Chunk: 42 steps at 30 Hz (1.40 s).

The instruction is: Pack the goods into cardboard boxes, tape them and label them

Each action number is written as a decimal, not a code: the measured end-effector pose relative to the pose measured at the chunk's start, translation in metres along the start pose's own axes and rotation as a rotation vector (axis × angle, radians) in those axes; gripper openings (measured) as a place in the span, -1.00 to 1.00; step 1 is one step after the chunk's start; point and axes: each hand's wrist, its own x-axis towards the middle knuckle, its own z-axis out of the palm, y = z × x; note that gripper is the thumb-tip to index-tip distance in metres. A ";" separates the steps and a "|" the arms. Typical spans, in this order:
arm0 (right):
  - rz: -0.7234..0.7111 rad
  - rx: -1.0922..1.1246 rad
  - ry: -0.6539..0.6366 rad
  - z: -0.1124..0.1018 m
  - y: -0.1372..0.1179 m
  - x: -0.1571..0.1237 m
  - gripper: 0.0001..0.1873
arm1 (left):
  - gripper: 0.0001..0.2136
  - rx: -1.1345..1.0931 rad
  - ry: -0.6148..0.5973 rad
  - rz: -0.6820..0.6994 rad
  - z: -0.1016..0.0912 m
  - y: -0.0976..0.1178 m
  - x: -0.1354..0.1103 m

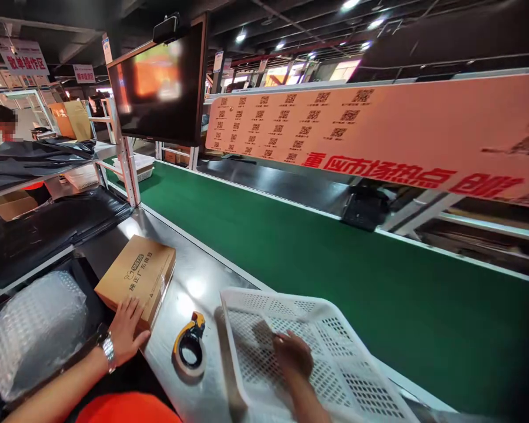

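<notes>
My left hand (127, 330) rests flat, fingers spread, on the near corner of a brown cardboard box (137, 275) with printed lettering, lying on the steel worktop. My right hand (292, 352) reaches inside a white perforated plastic basket (335, 329) and lies on its bottom; its fingers are curled and mostly hidden. Between the two hands lies a tape dispenser (188, 346) with a roll of tape, touching neither hand.
A green conveyor belt (335, 258) runs along the far side of the steel worktop (189, 282). A bubble-wrap roll (30, 329) and black bags (48, 223) sit at left. A monitor (161, 82) hangs above. Another person (2, 123) is at far left.
</notes>
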 end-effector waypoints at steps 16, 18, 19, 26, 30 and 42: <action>-0.193 0.605 0.186 -0.062 -0.255 -0.156 -0.76 | -0.26 -1.424 -0.891 -0.198 -0.068 0.100 0.074; 0.150 0.846 0.145 -0.062 -0.273 -0.186 -0.54 | -0.31 -1.385 -0.877 -0.159 -0.064 0.091 0.075; 0.307 0.978 0.088 -0.062 -0.281 -0.202 -0.44 | -0.33 -1.370 -0.885 -0.146 -0.063 0.087 0.075; 0.649 1.362 0.127 -0.066 -0.335 -0.291 -0.43 | -0.54 -1.267 -1.090 -0.056 -0.058 0.074 0.058; 0.697 1.384 0.269 -0.069 -0.346 -0.314 -0.44 | -0.53 -1.253 -1.171 -0.026 -0.058 0.075 0.046; 0.709 1.332 0.356 -0.084 -0.318 -0.378 -0.45 | -0.32 -1.229 -1.309 0.006 -0.056 0.103 -0.014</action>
